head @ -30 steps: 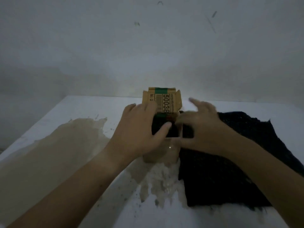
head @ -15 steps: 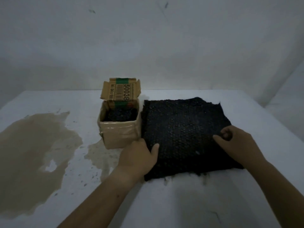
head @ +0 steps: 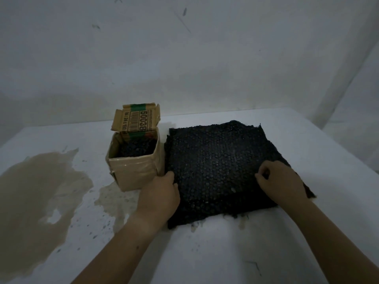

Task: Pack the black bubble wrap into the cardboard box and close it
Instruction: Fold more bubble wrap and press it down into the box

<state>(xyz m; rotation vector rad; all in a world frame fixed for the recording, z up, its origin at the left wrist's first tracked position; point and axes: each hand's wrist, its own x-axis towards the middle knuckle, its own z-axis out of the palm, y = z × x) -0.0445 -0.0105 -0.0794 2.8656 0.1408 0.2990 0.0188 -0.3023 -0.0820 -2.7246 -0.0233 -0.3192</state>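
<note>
Closest to you, your left hand [head: 159, 196] is curled over the near-left edge of the black bubble wrap [head: 215, 160], thumb on top, and your right hand [head: 281, 181] has its fingers bunched up, pinching the sheet near its right side. The wrap's lying flat on the white table [head: 205, 253], just right of the cardboard box [head: 133, 173], with a big brownish stain [head: 37, 191] off to the left. Further back, the box is open, its printed flap [head: 136, 119] standing up at the rear and a wad of black wrap [head: 135, 149] sitting inside.
</note>
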